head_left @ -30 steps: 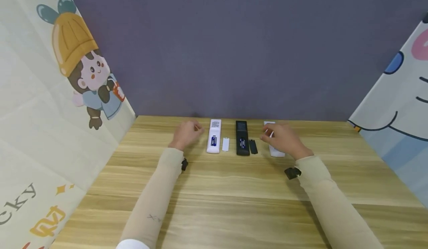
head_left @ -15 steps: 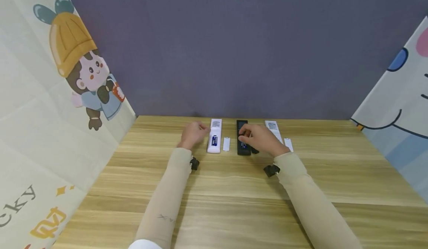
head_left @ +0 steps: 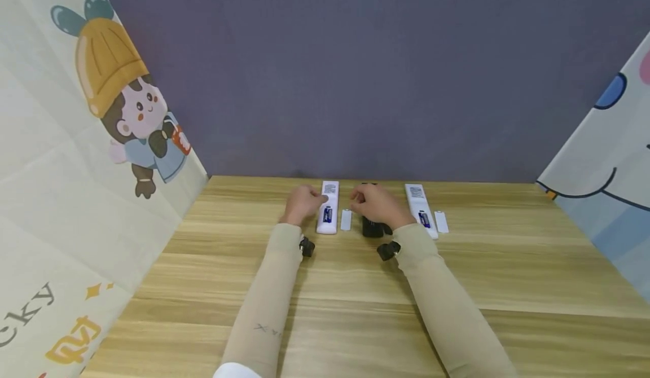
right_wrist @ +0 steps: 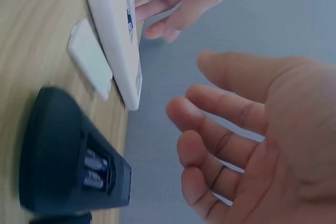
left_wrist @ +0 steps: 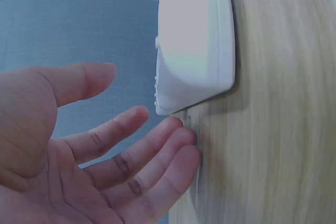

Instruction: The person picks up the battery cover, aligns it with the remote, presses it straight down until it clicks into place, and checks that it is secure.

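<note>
Two white remotes (head_left: 333, 204) with illegible labels (head_left: 330, 188)

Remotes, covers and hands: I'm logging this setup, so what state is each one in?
Left white remote: back up, batteries in, uncovered
Black remote: back up, batteries in, uncovered
Right white remote: back up, batteries in, uncovered
Left white cover: off, beside its remote
Black cover: off, mostly hidden
Right white cover: off, beside its remote
Left hand: relaxed, holding nothing
Right hand: loosely curled, holding nothing
</note>
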A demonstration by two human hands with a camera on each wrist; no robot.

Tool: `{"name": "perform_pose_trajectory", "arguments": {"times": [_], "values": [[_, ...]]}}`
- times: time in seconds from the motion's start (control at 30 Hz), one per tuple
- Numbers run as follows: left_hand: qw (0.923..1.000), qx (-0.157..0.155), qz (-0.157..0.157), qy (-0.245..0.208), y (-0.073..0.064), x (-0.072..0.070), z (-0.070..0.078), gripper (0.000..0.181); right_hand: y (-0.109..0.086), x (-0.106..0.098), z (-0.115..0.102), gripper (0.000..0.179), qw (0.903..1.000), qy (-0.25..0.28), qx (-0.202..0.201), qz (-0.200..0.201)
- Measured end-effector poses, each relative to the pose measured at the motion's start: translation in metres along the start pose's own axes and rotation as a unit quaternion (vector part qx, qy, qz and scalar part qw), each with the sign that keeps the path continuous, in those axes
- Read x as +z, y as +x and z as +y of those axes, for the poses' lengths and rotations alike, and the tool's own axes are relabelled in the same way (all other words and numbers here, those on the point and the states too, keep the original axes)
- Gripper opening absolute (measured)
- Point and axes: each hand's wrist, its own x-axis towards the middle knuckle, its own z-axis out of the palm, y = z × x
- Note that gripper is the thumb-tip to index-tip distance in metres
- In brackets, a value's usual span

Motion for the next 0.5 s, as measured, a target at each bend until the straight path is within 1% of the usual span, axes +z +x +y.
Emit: {"name": "perform_pose_trajectory", "arguments": {"times": [0.13,0.23,0.33,0.5], "values": [[0.9999,0.006,0.004,0.008,0.004,0.005,0.0,0.032,0.007,0.007,-0.001,0.034,0.9998,-0.006,0.002,0.021],[0.9999,0.003,0.011,0.007,0.006,0.007,0.0,0.031,0.01,0.015,0.0,0.032,0.9991,-0.022,-0.002,0.036],[0.9999,-0.004,0.014,0.0,0.005,0.008,0.001,0.03,0.009,0.023,0.003,0.029,0.9975,-0.052,-0.006,0.047],[0.9998,-0.012,0.015,0.008,0.001,0.009,0.002,0.029,0.007,0.032,0.006,0.029,0.9931,-0.101,-0.013,0.058]]}}
